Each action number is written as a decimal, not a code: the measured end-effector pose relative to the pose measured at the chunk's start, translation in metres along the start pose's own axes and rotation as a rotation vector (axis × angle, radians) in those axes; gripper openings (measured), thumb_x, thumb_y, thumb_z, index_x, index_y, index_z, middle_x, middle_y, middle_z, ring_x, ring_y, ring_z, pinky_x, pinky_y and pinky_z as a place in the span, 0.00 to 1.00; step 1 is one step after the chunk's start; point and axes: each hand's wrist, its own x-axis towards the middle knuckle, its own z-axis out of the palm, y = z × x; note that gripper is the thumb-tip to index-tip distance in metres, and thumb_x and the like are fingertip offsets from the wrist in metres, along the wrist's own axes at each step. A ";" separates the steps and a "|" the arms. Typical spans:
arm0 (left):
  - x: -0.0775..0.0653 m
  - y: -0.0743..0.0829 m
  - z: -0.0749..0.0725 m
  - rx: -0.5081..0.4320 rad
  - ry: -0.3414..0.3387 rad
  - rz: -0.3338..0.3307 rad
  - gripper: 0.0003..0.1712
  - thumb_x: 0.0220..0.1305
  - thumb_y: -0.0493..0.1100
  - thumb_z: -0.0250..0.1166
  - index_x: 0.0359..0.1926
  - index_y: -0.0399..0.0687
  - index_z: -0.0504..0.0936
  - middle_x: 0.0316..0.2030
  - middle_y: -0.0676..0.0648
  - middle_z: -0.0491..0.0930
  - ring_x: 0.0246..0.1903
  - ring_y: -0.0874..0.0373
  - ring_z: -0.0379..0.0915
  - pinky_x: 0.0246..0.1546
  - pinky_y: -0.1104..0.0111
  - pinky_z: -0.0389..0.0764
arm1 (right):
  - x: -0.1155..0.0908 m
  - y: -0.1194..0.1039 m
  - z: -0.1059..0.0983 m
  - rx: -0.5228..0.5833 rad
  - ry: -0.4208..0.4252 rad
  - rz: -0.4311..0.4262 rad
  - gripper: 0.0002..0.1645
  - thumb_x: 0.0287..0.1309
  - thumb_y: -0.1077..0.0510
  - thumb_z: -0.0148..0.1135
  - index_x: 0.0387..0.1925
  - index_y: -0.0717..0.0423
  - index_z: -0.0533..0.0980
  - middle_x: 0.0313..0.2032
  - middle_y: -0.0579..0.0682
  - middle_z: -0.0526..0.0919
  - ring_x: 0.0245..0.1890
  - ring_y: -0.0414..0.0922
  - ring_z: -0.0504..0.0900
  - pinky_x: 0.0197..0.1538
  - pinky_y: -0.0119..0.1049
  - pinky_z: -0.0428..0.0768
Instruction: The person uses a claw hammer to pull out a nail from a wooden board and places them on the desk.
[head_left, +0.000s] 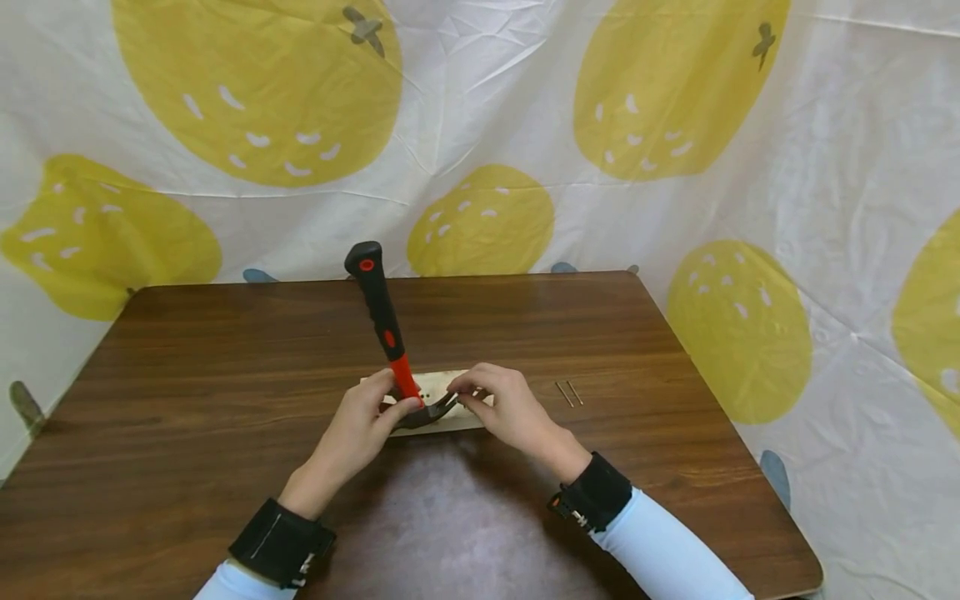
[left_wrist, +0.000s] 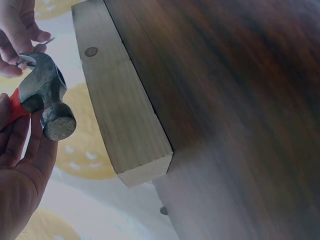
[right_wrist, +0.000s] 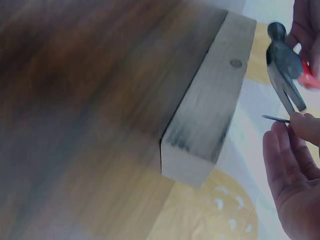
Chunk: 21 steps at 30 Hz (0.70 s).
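My left hand (head_left: 363, 429) grips a claw hammer (head_left: 384, 312) close to its head, with the black and red handle pointing up and away. In the left wrist view the dark metal hammer head (left_wrist: 47, 85) shows its round face and curved claw. My right hand (head_left: 506, 408) pinches a thin nail (right_wrist: 273, 118) between thumb and fingers, right beside the claw tips. Whether the nail sits in the claw's slot I cannot tell. Below both hands lies a pale wooden block (head_left: 438, 383), partly hidden by them, with small dark spots on top.
Two loose nails (head_left: 564, 394) lie on the brown wooden table (head_left: 225, 358) to the right of the block. Behind the table hangs a white cloth (head_left: 465, 100) with yellow fruit shapes. Each wrist wears a black strap (head_left: 277, 537).
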 end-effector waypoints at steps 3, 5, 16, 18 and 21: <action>0.000 -0.001 -0.002 0.018 -0.007 -0.007 0.08 0.64 0.37 0.71 0.42 0.43 0.82 0.35 0.51 0.82 0.37 0.56 0.80 0.35 0.63 0.84 | 0.000 0.002 -0.007 -0.015 0.009 0.017 0.12 0.60 0.73 0.70 0.44 0.61 0.86 0.39 0.51 0.86 0.37 0.41 0.84 0.39 0.30 0.83; 0.000 -0.002 -0.004 0.035 -0.002 -0.010 0.08 0.64 0.37 0.72 0.42 0.44 0.82 0.35 0.52 0.82 0.36 0.57 0.79 0.35 0.63 0.83 | -0.001 0.005 -0.013 -0.035 0.008 0.039 0.12 0.60 0.73 0.69 0.45 0.61 0.86 0.38 0.51 0.86 0.37 0.41 0.84 0.38 0.30 0.83; -0.003 -0.006 -0.010 0.069 -0.004 -0.024 0.09 0.63 0.36 0.72 0.43 0.43 0.82 0.37 0.50 0.83 0.40 0.54 0.81 0.37 0.58 0.84 | -0.013 0.020 -0.046 -0.200 -0.039 0.332 0.11 0.61 0.71 0.69 0.45 0.62 0.82 0.35 0.49 0.85 0.35 0.43 0.83 0.39 0.37 0.84; -0.004 -0.007 -0.011 0.071 -0.009 -0.025 0.09 0.64 0.36 0.72 0.43 0.43 0.81 0.38 0.49 0.83 0.40 0.54 0.81 0.37 0.57 0.84 | -0.016 0.025 -0.051 -0.239 -0.037 0.390 0.09 0.60 0.72 0.69 0.42 0.62 0.82 0.34 0.49 0.84 0.34 0.44 0.84 0.38 0.37 0.83; -0.003 -0.010 -0.012 0.074 -0.011 -0.020 0.09 0.63 0.36 0.72 0.42 0.43 0.81 0.37 0.50 0.83 0.39 0.55 0.81 0.37 0.58 0.84 | -0.020 0.032 -0.058 -0.293 -0.040 0.441 0.08 0.59 0.72 0.69 0.39 0.62 0.82 0.33 0.51 0.85 0.34 0.46 0.84 0.38 0.38 0.84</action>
